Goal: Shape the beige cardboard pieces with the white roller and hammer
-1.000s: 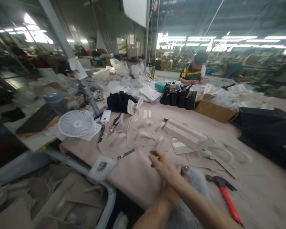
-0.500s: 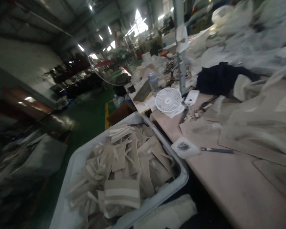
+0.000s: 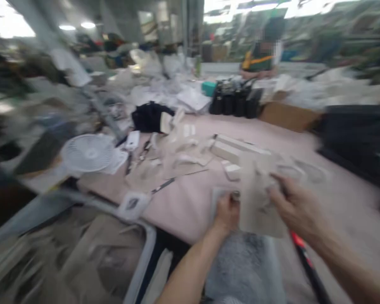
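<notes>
A beige fabric panel (image 3: 256, 211) is in front of me over the pink-covered table (image 3: 183, 202). My right hand (image 3: 285, 196) grips its right side, with thumb and fingers closed on it. At the panel's left edge is my left hand (image 3: 228, 211), its fingers curled; a small round metallic item shows at the fingertips, too blurred to name. Below both hands lies a grey speckled slab (image 3: 243, 266). A black and red tool (image 3: 307, 261) rests beside the slab, under my right forearm.
A bin (image 3: 150, 236) of beige pieces stands at the lower left. A white fan (image 3: 88, 153), phone (image 3: 132, 140), dark cloth (image 3: 150, 117) and black bags (image 3: 234, 99) are on the table. A person (image 3: 261, 61) is across it.
The view has swung right from the bin to the table. Both my hands have come into view, with a beige panel held in the right one.
</notes>
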Demonstrator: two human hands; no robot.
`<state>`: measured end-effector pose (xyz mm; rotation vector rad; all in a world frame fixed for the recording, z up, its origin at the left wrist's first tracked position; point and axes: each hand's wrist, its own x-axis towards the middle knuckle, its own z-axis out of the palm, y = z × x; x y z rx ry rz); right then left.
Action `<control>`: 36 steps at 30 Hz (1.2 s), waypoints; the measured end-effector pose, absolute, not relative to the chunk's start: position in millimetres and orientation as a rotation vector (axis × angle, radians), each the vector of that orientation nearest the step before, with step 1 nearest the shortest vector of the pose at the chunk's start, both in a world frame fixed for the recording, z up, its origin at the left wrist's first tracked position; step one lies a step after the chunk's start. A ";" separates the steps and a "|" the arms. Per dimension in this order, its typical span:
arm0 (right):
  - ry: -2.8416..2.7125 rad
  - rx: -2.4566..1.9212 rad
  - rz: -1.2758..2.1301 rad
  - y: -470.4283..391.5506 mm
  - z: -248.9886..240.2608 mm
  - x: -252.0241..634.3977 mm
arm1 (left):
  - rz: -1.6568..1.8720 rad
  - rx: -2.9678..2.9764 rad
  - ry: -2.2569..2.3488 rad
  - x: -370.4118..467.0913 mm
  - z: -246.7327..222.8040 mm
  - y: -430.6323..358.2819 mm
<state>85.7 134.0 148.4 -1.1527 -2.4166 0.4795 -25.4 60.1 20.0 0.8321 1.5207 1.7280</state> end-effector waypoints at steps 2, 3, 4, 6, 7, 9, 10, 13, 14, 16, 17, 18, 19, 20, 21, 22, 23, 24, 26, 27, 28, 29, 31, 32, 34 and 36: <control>-2.415 -1.283 0.458 108.4 142.4 124.8 | 1.807 0.733 1.552 -19.3 10.9 64.8; -2.419 -1.325 0.473 94.2 132.7 134.2 | 1.872 0.661 1.616 -22.1 4.6 65.5; -2.428 -1.361 0.490 80.4 120.4 139.0 | 1.913 0.597 1.617 -26.3 -1.1 65.4; -2.449 -1.425 0.555 56.0 94.5 140.6 | 1.954 0.526 1.612 -33.4 -7.3 63.1; -2.460 -1.457 0.595 46.5 83.6 139.7 | 1.945 0.539 1.602 -35.0 -7.4 61.7; -2.476 -1.503 0.677 34.3 69.2 137.7 | 1.881 0.643 1.578 -34.1 -3.3 61.4; -2.480 -1.516 0.710 31.8 65.9 137.3 | 1.841 0.702 1.560 -32.1 -0.3 63.2; -2.492 -1.511 0.749 33.4 66.0 137.9 | 1.757 0.804 1.478 -24.4 7.0 74.3; -2.498 -1.506 0.750 34.7 67.1 137.8 | 1.722 0.829 1.444 -22.2 8.2 78.3; -2.508 -1.490 0.747 35.4 68.2 136.1 | 1.628 0.896 1.391 -18.8 8.6 83.8; -2.503 -1.486 0.747 34.6 67.8 134.7 | 1.573 0.938 1.377 -17.7 8.1 84.9; -2.492 -1.478 0.758 33.3 67.1 133.3 | 1.527 0.977 1.371 -16.9 7.6 85.1; -2.471 -1.467 0.781 32.1 66.2 132.4 | 1.497 1.009 1.373 -16.4 7.0 84.5; -2.438 -1.449 0.816 31.6 65.5 132.4 | 1.477 1.033 1.380 -16.1 6.6 83.5; -2.395 -1.424 0.867 32.4 65.1 134.1 | 1.467 1.049 1.391 -16.0 6.4 82.5; -2.339 -1.401 0.915 35.0 65.0 137.7 | 1.463 1.057 1.402 -16.1 6.4 81.7; -2.277 -1.388 0.949 39.5 65.2 143.7 | 1.459 1.062 1.414 -16.2 6.6 81.2; -2.216 -1.399 0.948 46.1 65.4 152.0 | 1.451 1.069 1.427 -16.3 7.0 81.1; -2.131 -1.502 0.815 63.7 64.9 175.0 | 1.438 1.088 1.450 -16.3 7.9 81.7; -2.117 -1.587 0.693 73.3 63.8 188.5 | 1.433 1.097 1.456 -16.2 8.5 82.1; -2.121 -1.680 0.560 82.5 62.1 202.1 | 1.429 1.105 1.459 -16.1 9.0 82.5; -2.142 -1.771 0.443 90.6 59.6 215.1 | 1.426 1.109 1.459 -15.9 9.6 82.8; -2.230 -1.925 0.322 101.4 53.1 235.6 | 1.422 1.109 1.456 -15.4 10.7 83.1; -2.281 -1.979 0.335 104.0 49.6 242.0 | 1.419 1.107 1.457 -15.1 11.1 83.2; -2.342 -2.042 0.424 104.8 43.7 246.9 | 1.410 1.106 1.464 -14.5 11.5 83.2; -2.306 -2.056 0.517 104.0 41.7 243.6 | 1.400 1.111 1.479 -13.8 11.1 83.5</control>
